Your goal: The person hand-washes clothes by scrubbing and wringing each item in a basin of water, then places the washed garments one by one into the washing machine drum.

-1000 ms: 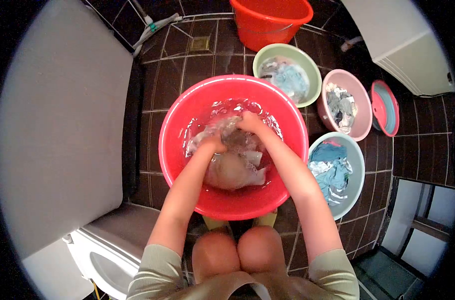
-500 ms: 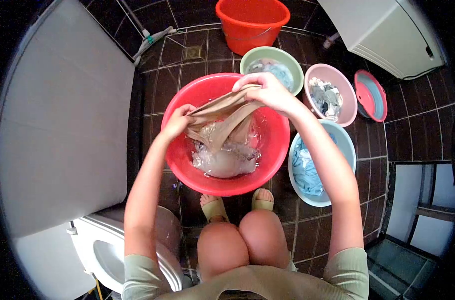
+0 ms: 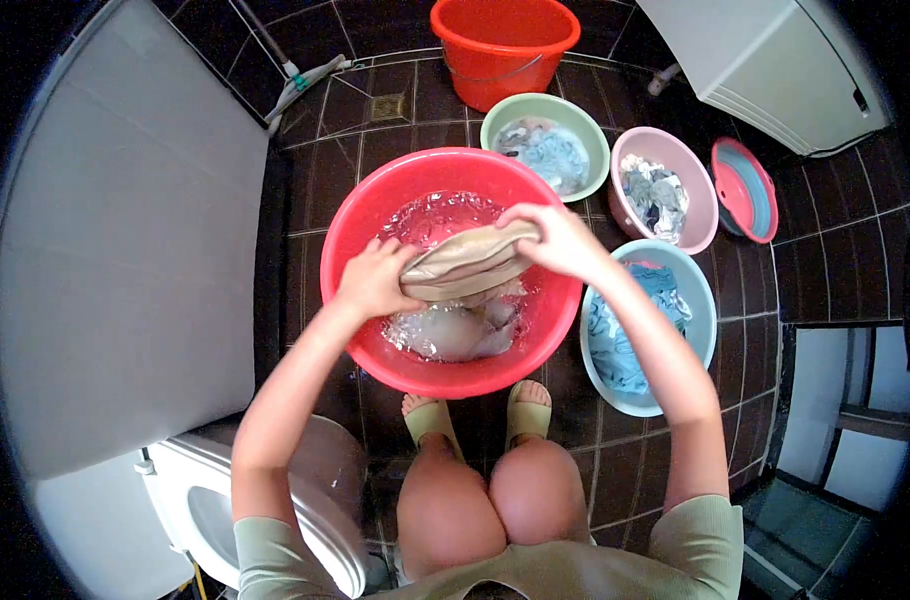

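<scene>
A beige cloth [image 3: 465, 264] is stretched between my two hands above the water in a large red basin [image 3: 545, 350]. My left hand [image 3: 377, 280] is at the cloth's left end, fingers spread over it and thumb beneath. My right hand [image 3: 550, 238] pinches the cloth's upper right end. Below the beige cloth, a pale wet cloth [image 3: 450, 333] lies in the water near the basin's front side.
Behind stand a red bucket [image 3: 505, 70] and a green basin [image 3: 600, 150] of soapy clothes. Rightward are a pink basin [image 3: 700, 225] and a light blue basin [image 3: 705, 310] with clothes, and a folded basin [image 3: 745, 190]. A toilet [image 3: 215, 510] is lower left.
My hands first rose out of the water with the beige cloth. Since then both have come lower, and the cloth is now gathered into a narrower, folded band between them.
</scene>
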Demonstrator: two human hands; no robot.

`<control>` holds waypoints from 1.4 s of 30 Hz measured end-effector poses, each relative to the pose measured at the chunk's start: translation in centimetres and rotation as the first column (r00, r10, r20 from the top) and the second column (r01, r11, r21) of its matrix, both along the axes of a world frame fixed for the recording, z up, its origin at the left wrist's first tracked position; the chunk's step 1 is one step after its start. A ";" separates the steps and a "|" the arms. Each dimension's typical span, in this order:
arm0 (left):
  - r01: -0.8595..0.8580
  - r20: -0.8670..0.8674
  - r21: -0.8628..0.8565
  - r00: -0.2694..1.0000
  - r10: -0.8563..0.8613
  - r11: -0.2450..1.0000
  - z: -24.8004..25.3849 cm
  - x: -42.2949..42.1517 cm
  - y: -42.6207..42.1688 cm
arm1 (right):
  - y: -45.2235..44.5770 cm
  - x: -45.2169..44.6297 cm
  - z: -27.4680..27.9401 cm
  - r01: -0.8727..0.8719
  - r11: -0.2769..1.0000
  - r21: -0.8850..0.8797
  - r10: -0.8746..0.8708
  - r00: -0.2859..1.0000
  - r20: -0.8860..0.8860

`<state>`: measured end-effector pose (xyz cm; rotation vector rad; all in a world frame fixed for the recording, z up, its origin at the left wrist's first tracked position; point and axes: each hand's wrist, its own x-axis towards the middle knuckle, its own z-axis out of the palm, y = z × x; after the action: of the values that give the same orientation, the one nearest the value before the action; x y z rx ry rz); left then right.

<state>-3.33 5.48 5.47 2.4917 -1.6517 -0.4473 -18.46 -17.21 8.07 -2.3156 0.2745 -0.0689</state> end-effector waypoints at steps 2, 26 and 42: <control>-0.015 0.018 0.103 1.000 0.014 0.995 -3.1 -0.4 -0.5 | 0.7 0.9 -3.1 -0.068 0.990 -0.127 0.050 0.988 -0.144; -0.604 -0.611 0.278 0.489 0.623 0.747 -16.6 3.0 -4.8 | 0.4 7.9 -22.9 0.202 0.965 0.170 -0.105 0.884 -0.455; -0.874 -0.896 0.415 -0.440 -0.050 0.252 -14.9 2.0 -7.3 | 6.2 9.5 -12.7 0.165 0.670 0.724 -0.332 0.939 0.093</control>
<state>-1.34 -1.82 -9.46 1.0719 0.4098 -0.8815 -8.96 -10.97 -4.63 -1.4614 0.4222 -0.3028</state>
